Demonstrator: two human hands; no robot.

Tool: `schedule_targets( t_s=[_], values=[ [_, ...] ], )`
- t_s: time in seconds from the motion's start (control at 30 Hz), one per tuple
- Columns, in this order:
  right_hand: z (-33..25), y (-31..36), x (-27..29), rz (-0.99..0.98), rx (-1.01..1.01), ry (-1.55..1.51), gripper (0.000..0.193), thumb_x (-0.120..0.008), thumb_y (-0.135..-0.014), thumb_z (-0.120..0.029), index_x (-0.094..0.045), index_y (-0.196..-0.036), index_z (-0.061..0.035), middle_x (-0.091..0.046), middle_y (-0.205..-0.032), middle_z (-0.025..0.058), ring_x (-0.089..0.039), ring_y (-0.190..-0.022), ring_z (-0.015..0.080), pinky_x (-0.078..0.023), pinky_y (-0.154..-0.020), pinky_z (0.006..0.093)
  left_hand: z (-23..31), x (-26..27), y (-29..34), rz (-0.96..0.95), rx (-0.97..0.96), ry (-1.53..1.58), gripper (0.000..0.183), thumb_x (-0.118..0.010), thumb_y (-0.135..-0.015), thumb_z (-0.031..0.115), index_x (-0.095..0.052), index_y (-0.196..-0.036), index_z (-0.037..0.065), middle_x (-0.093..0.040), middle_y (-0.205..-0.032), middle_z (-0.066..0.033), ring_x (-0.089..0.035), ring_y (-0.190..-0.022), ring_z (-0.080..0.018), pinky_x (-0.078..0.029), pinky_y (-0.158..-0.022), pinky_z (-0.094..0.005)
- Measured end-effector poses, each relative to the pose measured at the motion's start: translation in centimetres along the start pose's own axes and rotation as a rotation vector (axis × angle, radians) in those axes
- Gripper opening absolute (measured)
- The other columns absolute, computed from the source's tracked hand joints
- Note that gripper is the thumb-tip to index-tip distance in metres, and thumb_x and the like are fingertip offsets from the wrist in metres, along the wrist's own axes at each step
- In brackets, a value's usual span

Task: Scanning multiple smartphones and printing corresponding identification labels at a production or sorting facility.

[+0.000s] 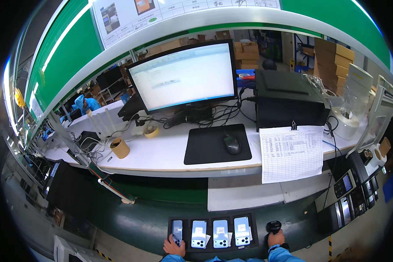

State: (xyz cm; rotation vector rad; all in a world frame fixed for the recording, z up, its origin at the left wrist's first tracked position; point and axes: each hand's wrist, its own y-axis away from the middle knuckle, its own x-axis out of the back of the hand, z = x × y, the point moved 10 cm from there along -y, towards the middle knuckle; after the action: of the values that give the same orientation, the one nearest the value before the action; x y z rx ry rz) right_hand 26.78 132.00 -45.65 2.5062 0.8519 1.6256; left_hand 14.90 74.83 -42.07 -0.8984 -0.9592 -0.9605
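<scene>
Four light-blue, rectangular phones, backs up, upright in a row in a shallow black tray (pixel 187 231): the leftmost phone (pixel 177 226) in the tray's left end, its lower part partly covered by fingers; the second phone (pixel 199 230), the third phone (pixel 220 230) and the fourth phone (pixel 241 228) following to the right. The last three have camera clusters toward the wearer and a white label on the back; a small white paper slip (pixel 208 240) juts out beside the second.

Left hand (pixel 174 247): fingers spread over the leftmost phone's lower end, touching it; whether it grips, I cannot tell from where I stand.

Right hand (pixel 276 239): closed round a black handheld scanner (pixel 274 226), just right of the tray. Both sleeves blue.

Beneath: one dark green, smooth-topped table (pixel 135 222).

Beyond it, a raised white table (pixel 170 155), carrying: one black rectangular mouse mat (pixel 201 148) with a dark computer mouse (pixel 232 144) on its right part; one wide black-framed monitor (pixel 185 78), lit; one boxy black machine (pixel 288 96) to the monitor's right; one brown open-topped cylinder (pixel 120 148); one yellowish tape roll (pixel 151 131). One white gridded paper sheet (pixel 291 159) hangs over the front edge under a black binder clip (pixel 294 125).

Background: stacked brown cardboard boxes (pixel 332 63) at right; at left, a person in blue (pixel 87 104), bent over.
</scene>
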Motion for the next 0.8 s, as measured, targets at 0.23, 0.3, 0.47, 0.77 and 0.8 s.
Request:
schedule_targets(
  t_s=[0.23,0.3,0.47,0.77,0.8],
  values=[
    [-0.6,0.1,0.4,-0.021,-0.015,0.031,0.038,-0.067,-0.076,-0.02,-0.057,-0.108,-0.0034,-0.068,-0.096,0.0249,-0.065,-0.093,0.0444,-0.052,-0.084,0.0514,-0.3,-0.8,-0.1,-0.014,-0.015,-0.032,0.068,-0.069,-0.071,0.042,-0.05,-0.129,0.013,-0.047,-0.12,-0.0246,-0.048,-0.106,-0.0404,-0.036,-0.09,-0.0503],
    [-0.8,0.2,0.3,-0.032,-0.008,0.043,0.038,-0.067,-0.077,-0.021,-0.057,-0.109,-0.0032,-0.068,-0.097,0.0251,-0.065,-0.093,0.0445,-0.052,-0.084,0.0515,-0.4,-0.7,0.1,0.0,-0.02,-0.029,0.068,-0.069,-0.071,0.042,-0.05,-0.129,0.013,-0.047,-0.12,-0.0247,-0.048,-0.106,-0.0405,-0.036,-0.09,-0.0503],
    [0.1,-0.1,-0.4,-0.006,0.016,0.032,0.04,-0.067,-0.076,-0.021,-0.056,-0.11,-0.0039,-0.068,-0.094,0.0262,-0.065,-0.092,0.045,-0.052,-0.084,0.0522,-0.6,0.2,0.8,0.015,-0.017,-0.035,0.067,-0.069,-0.071,0.042,-0.05,-0.129,0.013,-0.048,-0.121,-0.0248,-0.048,-0.106,-0.0408,-0.036,-0.09,-0.0509],
    [-0.7,0.6,10.9,0.43,0.436,-0.552,0.066,-0.073,-0.077,-0.013,-0.045,-0.135,-0.0011,-0.05,-0.127,0.0205,-0.05,-0.118,0.0345,-0.042,-0.1,0.041,0.8,-0.3,-1.1,-0.023,-0.137,-0.071,0.058,-0.063,-0.081,0.035,-0.051,-0.13,0.007,-0.056,-0.109,-0.0249,-0.055,-0.099,-0.0442,-0.046,-0.086,-0.0521],
    [-0.3,-2.0,11.6,0.466,0.368,-0.581,0.061,-0.073,-0.078,-0.011,-0.049,-0.133,-0.0031,-0.052,-0.126,0.0183,-0.052,-0.117,0.0301,-0.044,-0.098,0.0387,-1.9,0.1,-0.6,0.042,-0.134,-0.022,0.057,-0.061,-0.083,0.036,-0.05,-0.131,0.007,-0.055,-0.112,-0.0253,-0.055,-0.101,-0.0447,-0.046,-0.087,-0.0526]
  ],
)
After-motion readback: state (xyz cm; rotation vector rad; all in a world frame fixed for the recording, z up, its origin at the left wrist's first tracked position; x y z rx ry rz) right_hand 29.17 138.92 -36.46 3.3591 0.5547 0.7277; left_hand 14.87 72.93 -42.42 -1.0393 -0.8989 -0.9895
